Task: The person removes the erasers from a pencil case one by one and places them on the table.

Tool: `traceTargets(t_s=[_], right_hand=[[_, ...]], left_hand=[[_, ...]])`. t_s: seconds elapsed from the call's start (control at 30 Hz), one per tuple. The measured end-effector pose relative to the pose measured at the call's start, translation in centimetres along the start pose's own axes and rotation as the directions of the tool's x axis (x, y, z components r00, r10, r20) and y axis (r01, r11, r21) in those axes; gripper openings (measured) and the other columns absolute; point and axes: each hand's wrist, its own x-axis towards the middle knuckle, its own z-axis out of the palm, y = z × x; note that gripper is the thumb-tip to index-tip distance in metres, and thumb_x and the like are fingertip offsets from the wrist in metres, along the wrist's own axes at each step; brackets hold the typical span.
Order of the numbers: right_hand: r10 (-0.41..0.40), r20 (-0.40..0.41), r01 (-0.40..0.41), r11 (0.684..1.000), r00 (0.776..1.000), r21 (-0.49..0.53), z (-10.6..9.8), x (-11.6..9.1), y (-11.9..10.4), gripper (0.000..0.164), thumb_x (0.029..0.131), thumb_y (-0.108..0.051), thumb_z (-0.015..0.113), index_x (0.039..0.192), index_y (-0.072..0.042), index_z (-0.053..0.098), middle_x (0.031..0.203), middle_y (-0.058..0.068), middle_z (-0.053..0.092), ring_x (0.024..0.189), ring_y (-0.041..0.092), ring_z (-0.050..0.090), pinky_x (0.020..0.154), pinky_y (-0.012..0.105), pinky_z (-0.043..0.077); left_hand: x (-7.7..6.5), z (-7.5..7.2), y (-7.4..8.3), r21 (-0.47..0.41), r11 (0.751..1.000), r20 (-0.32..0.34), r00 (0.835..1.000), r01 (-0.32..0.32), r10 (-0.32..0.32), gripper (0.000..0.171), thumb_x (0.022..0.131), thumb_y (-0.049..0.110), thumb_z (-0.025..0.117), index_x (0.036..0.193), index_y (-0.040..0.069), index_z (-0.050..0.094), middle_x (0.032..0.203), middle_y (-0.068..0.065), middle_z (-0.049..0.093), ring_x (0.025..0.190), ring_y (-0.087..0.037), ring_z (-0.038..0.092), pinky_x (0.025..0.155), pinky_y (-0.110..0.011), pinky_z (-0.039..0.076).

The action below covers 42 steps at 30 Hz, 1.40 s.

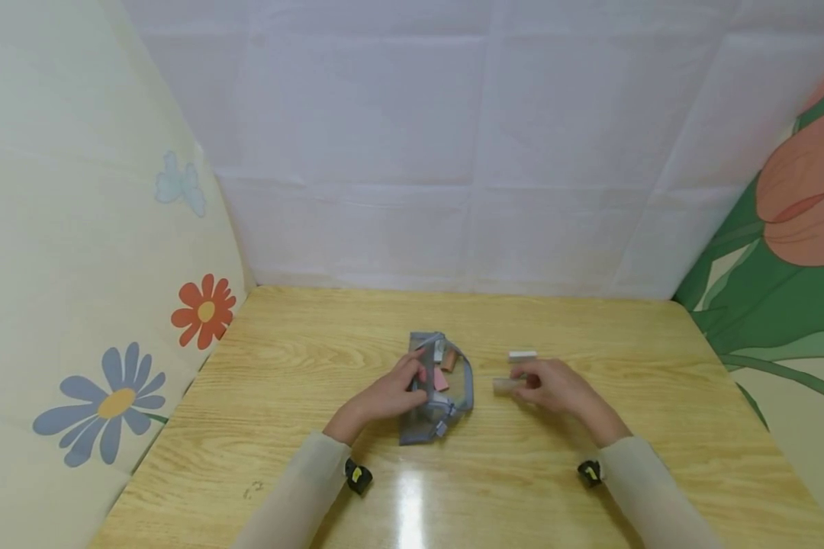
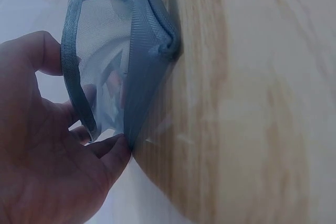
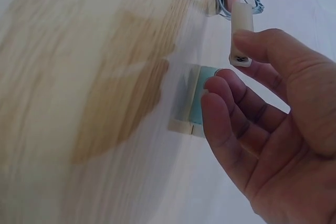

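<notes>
A grey-blue mesh zip pouch [image 1: 417, 433] lies on the table with its mouth spread toward the right. My left hand [image 1: 387, 393] grips its edge, and in the left wrist view the fingers curl around the pouch's rim [image 2: 70, 61]. Inside it are a pink block [image 1: 440, 379], an orange-brown block [image 1: 449, 360] and a whitish piece [image 1: 439, 351]. To the right of the mouth, my right hand [image 1: 556, 387] pinches a cream-white eraser [image 3: 242, 19] with a dark smudge on its near end, between thumb and fingers.
Just beyond the right hand lies a white block [image 1: 522, 356]; the right wrist view shows a teal face [image 3: 197, 106] on it, partly behind the fingers. The wooden table [image 1: 302, 343] meets a white cloth backdrop [image 1: 384, 229] at its far edge. Printed cloths hang on both sides.
</notes>
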Motion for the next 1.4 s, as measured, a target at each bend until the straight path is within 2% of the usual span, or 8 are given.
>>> traceTargets(t_s=[0.43, 0.67, 1.4], right_hand=[[0.012, -0.005, -0.012, 1.000, 1.000, 0.017, -0.6, -1.1, 1.2, 0.021, 0.089, -0.019, 0.076, 0.109, -0.012, 0.073, 0.075, -0.008, 0.057, 0.065, 0.008, 0.048, 0.058, 0.026, 0.042], [-0.015, -0.030, 0.016, 1.000, 0.999, 0.017, -1.0, -1.6, 2.0, 0.022, 0.087, -0.018, 0.077, 0.108, -0.009, 0.074, 0.073, -0.008, 0.058, 0.063, 0.006, 0.048, 0.058, 0.026, 0.042], [0.030, -0.014, -0.030, 1.000, 0.999, 0.000, -1.0, -1.8, 3.0, 0.021, 0.087, -0.019, 0.077, 0.106, -0.009, 0.075, 0.075, -0.007, 0.060, 0.066, 0.008, 0.050, 0.061, 0.027, 0.043]], left_hand=[[0.1, 0.0, 0.1, 0.003, 1.000, -0.003, 1.000, 0.012, -0.012, 0.021, 0.088, 0.024, 0.059, 0.103, 0.013, 0.048, 0.167, -0.016, 0.018, 0.133, -0.034, 0.043, 0.095, -0.042, 0.047], [0.1, 0.0, 0.1, 0.003, 1.000, 0.000, 1.000, 0.016, -0.016, 0.021, 0.088, 0.023, 0.059, 0.103, 0.013, 0.048, 0.167, -0.016, 0.019, 0.131, -0.033, 0.044, 0.093, -0.040, 0.046], [0.1, 0.0, -0.1, -0.001, 1.000, 0.009, 1.000, 0.017, -0.017, 0.021, 0.089, 0.024, 0.058, 0.103, 0.013, 0.048, 0.167, -0.015, 0.018, 0.133, -0.033, 0.042, 0.094, -0.041, 0.046]])
